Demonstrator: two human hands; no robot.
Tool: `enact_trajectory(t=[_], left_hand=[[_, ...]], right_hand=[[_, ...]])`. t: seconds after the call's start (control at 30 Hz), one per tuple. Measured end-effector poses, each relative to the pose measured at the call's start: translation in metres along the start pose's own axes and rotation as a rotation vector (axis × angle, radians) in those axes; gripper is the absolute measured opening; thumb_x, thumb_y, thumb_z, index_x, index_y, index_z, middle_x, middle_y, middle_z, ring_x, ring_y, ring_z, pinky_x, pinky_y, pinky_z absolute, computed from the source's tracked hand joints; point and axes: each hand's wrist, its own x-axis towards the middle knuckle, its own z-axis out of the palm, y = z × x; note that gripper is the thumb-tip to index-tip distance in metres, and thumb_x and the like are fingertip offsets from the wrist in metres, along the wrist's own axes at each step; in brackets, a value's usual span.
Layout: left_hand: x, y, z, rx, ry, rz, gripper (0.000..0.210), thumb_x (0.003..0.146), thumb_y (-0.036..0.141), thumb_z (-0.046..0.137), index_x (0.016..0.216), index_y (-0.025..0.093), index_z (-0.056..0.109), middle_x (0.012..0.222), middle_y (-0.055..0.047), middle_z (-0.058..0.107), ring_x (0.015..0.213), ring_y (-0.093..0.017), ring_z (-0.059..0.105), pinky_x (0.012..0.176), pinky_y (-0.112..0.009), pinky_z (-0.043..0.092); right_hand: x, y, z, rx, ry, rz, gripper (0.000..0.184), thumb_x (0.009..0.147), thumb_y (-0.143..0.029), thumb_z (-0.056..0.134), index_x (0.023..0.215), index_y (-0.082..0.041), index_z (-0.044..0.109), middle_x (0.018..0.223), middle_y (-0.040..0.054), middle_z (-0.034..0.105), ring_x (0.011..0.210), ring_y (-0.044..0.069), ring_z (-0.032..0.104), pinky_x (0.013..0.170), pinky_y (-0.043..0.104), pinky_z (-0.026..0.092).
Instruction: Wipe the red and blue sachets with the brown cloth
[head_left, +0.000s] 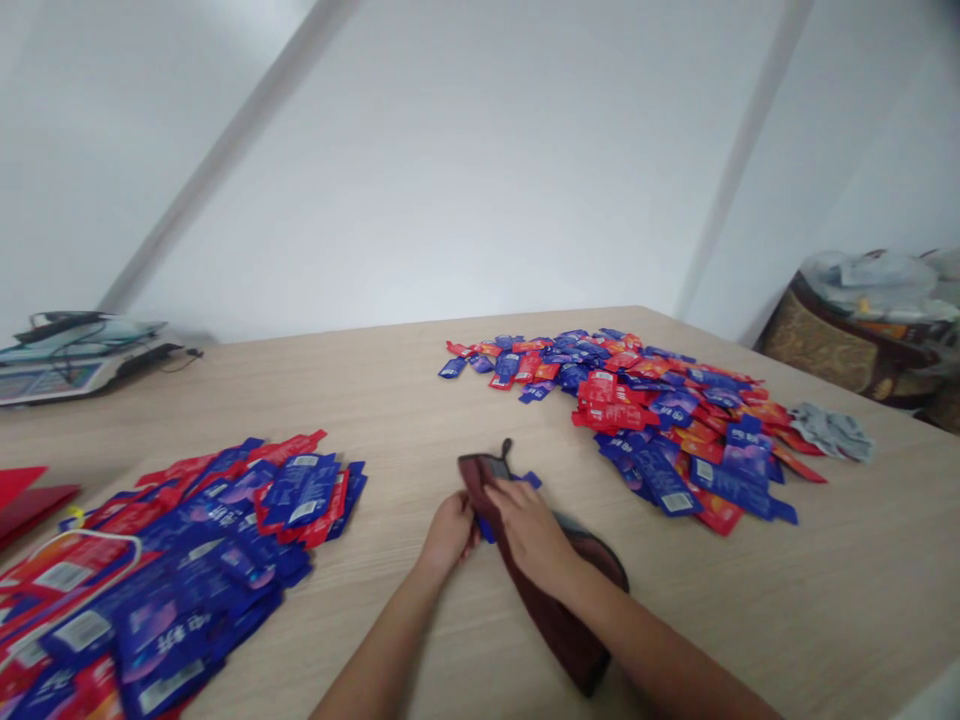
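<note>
A dark brown-red cloth [551,625] with black edging and a small loop at its top corner lies folded near the middle front of the table. My right hand [532,535] is closed over its upper part, fingers bent across the fabric. Just left of the cloth's edge, my left hand [450,530] has its fingers curled at a blue packet [486,530], which is mostly covered by the cloth and both hands. Another bit of blue shows beyond my right fingertips.
A pile of red and blue packets [202,530] covers the left front, partly behind a white cord handle. More packets [675,420] spread across the right back, with grey gloves [832,432] beside them. A scale-like device [82,365] sits far left; a patterned chair [832,345] stands right.
</note>
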Motion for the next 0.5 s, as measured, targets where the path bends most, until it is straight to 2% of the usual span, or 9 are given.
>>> enact_trajectory(t=[0.1, 0.2, 0.27, 0.33, 0.4, 0.47, 0.5], left_hand=[[-0.002, 0.002, 0.002, 0.011, 0.025, -0.012, 0.029, 0.086, 0.036, 0.035, 0.067, 0.019, 0.048, 0.037, 0.005, 0.046, 0.025, -0.008, 0.037, 0.03, -0.018, 0.024], [-0.005, 0.004, 0.004, 0.03, 0.081, 0.03, 0.029, 0.089, 0.038, 0.032, 0.073, 0.02, 0.048, 0.039, 0.007, 0.046, 0.026, -0.008, 0.034, 0.033, -0.019, 0.025], [-0.008, 0.007, 0.001, 0.09, 0.153, 0.133, 0.032, 0.089, 0.04, 0.033, 0.072, 0.02, 0.051, 0.043, 0.005, 0.049, 0.034, -0.01, 0.042, 0.039, -0.02, 0.032], [-0.014, 0.011, -0.006, 0.173, 0.262, 0.301, 0.034, 0.09, 0.04, 0.036, 0.075, 0.019, 0.057, 0.057, 0.001, 0.059, 0.052, -0.013, 0.055, 0.052, -0.022, 0.041], [-0.021, 0.015, -0.014, 0.262, 0.371, 0.479, 0.032, 0.09, 0.04, 0.039, 0.086, 0.02, 0.064, 0.075, -0.002, 0.065, 0.071, -0.015, 0.059, 0.065, -0.024, 0.044], [-0.029, 0.017, -0.019, 0.378, 0.41, 0.635, 0.03, 0.09, 0.038, 0.042, 0.094, 0.022, 0.066, 0.081, -0.004, 0.063, 0.076, -0.016, 0.058, 0.069, -0.025, 0.044], [-0.032, 0.017, -0.02, 0.446, 0.404, 0.707, 0.028, 0.089, 0.037, 0.044, 0.092, 0.021, 0.067, 0.078, -0.005, 0.061, 0.074, -0.016, 0.056, 0.069, -0.025, 0.043]], right_hand=[[0.005, -0.009, 0.005, -0.028, -0.11, -0.015, 0.056, 0.08, -0.008, 0.037, 0.134, -0.023, 0.042, 0.142, 0.0027, 0.039, 0.127, 0.021, 0.032, 0.103, 0.039, 0.027], [0.014, 0.016, -0.001, -0.096, -0.11, 0.145, 0.054, 0.08, -0.007, 0.036, 0.13, -0.023, 0.047, 0.141, 0.0037, 0.042, 0.125, 0.023, 0.035, 0.1, 0.04, 0.029], [0.018, 0.038, -0.005, -0.11, -0.065, 0.244, 0.054, 0.079, -0.006, 0.036, 0.129, -0.024, 0.049, 0.139, 0.0039, 0.044, 0.123, 0.023, 0.038, 0.1, 0.041, 0.03], [0.017, 0.058, -0.005, -0.053, 0.012, 0.282, 0.053, 0.079, -0.006, 0.035, 0.127, -0.022, 0.051, 0.136, 0.0044, 0.048, 0.121, 0.022, 0.041, 0.101, 0.04, 0.031], [0.015, 0.076, -0.002, 0.074, 0.15, 0.308, 0.049, 0.08, -0.01, 0.034, 0.124, -0.019, 0.054, 0.131, 0.0067, 0.052, 0.119, 0.021, 0.044, 0.102, 0.039, 0.032], [0.011, 0.091, 0.003, 0.25, 0.329, 0.378, 0.045, 0.081, -0.016, 0.034, 0.121, -0.016, 0.056, 0.126, 0.0097, 0.056, 0.117, 0.021, 0.048, 0.102, 0.04, 0.033], [0.01, 0.097, 0.006, 0.342, 0.421, 0.426, 0.044, 0.081, -0.019, 0.035, 0.119, -0.015, 0.057, 0.123, 0.0108, 0.057, 0.115, 0.022, 0.049, 0.102, 0.042, 0.034]])
